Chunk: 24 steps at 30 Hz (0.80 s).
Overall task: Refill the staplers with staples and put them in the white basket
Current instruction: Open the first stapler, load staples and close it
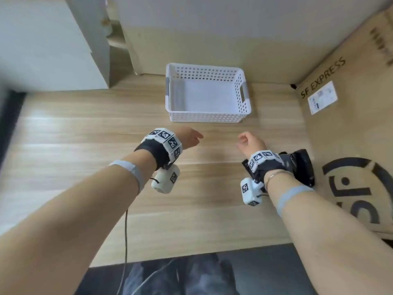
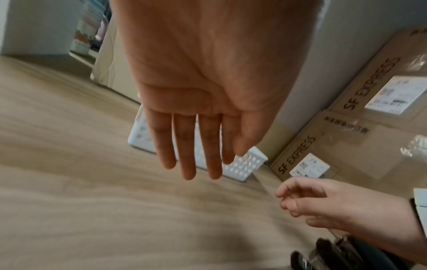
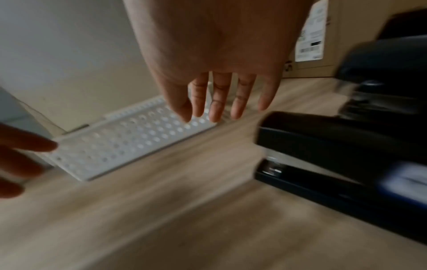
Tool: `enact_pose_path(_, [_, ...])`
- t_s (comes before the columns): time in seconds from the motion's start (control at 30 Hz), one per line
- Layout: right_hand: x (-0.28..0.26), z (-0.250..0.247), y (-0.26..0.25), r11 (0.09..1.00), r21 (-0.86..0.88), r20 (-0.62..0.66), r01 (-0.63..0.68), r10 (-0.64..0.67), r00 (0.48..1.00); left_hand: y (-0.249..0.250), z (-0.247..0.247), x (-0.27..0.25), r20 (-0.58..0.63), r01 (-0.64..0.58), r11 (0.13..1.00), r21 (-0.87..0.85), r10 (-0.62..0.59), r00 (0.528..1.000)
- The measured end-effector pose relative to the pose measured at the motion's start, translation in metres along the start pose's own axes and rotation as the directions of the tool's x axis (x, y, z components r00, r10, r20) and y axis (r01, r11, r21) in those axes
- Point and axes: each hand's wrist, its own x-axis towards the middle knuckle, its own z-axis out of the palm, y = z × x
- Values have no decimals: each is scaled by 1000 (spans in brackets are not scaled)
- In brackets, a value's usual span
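Note:
The white basket (image 1: 206, 117) stands empty at the back of the wooden desk. My left hand (image 1: 192, 138) hovers just in front of it, fingers straight (image 2: 196, 146), holding nothing. My right hand (image 1: 246, 141) hovers beside it to the right, fingers loosely relaxed (image 3: 221, 102) and empty. A black stapler (image 3: 335, 146) lies on the desk right of my right hand, with a second dark stapler (image 3: 381, 73) behind it. In the head view the staplers (image 1: 303, 169) are partly hidden behind my right wrist. A blurred blue-and-white item (image 3: 406, 182) lies at the nearer stapler's side; I cannot tell what it is.
Cardboard SF Express boxes (image 1: 350, 124) wall off the right side of the desk, and another carton (image 1: 191, 35) stands behind the basket. A white panel (image 1: 42, 39) sits at the back left. The desk's front edge (image 1: 191, 255) is near my body.

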Motion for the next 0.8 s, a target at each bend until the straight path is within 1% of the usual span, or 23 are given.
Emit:
enact_pose_path(0.13, [-6, 1, 18, 984, -153, 135, -89, 109, 985, -1, 14, 5, 42, 29, 1000, 11, -29, 999])
enact_pose_path(0.2, [-7, 3, 24, 965, -251, 202, -81, 134, 970, -1, 18, 8, 77, 17, 999, 48, -20, 997])
enact_pose_path(0.27, [-7, 4, 24, 940, -336, 227, -68, 150, 962, -5, 22, 10, 73, 10, 999, 44, -13, 997])
enact_pose_path(0.33, [-8, 7, 16, 933, -354, 221, -67, 152, 963, -12, 27, 12, 93, 12, 999, 35, -16, 996])
enact_pose_path(0.37, [-9, 10, 6, 941, -335, 212, -38, 114, 971, -16, 29, 13, 116, 11, 999, 31, -15, 993])
enact_pose_path(0.4, [-10, 14, -6, 953, -303, 205, 21, 44, 978, -19, 31, 13, 137, 14, 999, 30, -18, 990])
enact_pose_path(0.43, [-11, 19, -21, 959, -264, 209, 101, -45, 977, -23, 32, 14, 158, 19, 999, 32, -24, 987])
enact_pose_path(0.47, [-12, 24, -37, 955, -229, 224, 188, -136, 965, -26, 33, 14, 167, 24, 999, 40, -31, 985])
enact_pose_path(0.53, [-13, 36, -69, 925, -172, 270, 338, -285, 920, -31, 35, 15, 156, 31, 997, 67, -41, 987])
enact_pose_path(0.6, [-13, 46, -95, 881, -135, 328, 454, -393, 859, -37, 36, 14, 107, 38, 994, 103, -50, 993])
enact_pose_path(0.67, [-14, 56, -110, 850, -99, 371, 518, -451, 812, -42, 36, 13, 41, 45, 986, 163, -53, 998])
enact_pose_path(0.73, [-15, 63, -117, 842, -63, 395, 536, -473, 788, -48, 38, 12, 8, 56, 979, 195, -58, 998])
enact_pose_path(0.8, [-15, 67, -118, 836, -40, 394, 547, -490, 778, -53, 40, 13, 9, 49, 978, 201, -52, 999])
